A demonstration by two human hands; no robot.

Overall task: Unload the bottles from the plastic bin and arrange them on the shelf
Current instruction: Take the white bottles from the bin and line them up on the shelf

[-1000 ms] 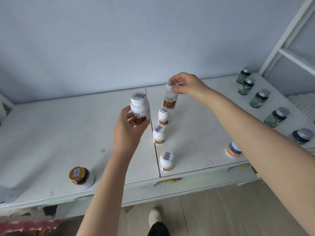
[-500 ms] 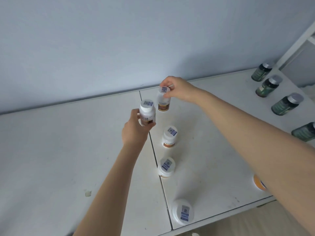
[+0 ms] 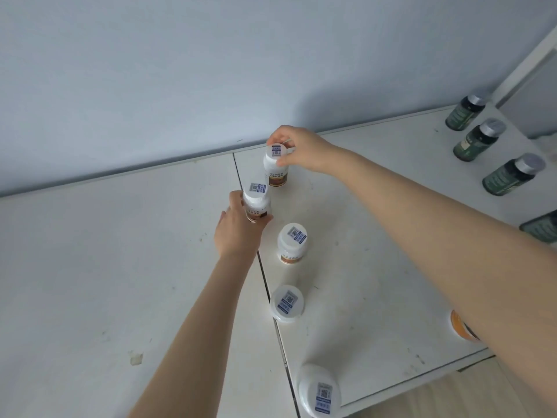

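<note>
A pale blue wall [image 3: 211,70] rises behind everything. At its right end stands a white frame post [image 3: 524,55]. Wooden floor [image 3: 437,402] shows far below the wall, at the bottom right.

Shelf: white surface [image 3: 105,267], you see one seam [image 3: 262,276] down its middle
Along seam: you have three free white bottles [image 3: 291,243] [image 3: 286,303] [image 3: 320,392] standing in a row
Right edge: four dark green bottles [image 3: 479,139], well apart from the row
Near your right arm: an orange-banded bottle [image 3: 461,327], partly hidden
</note>
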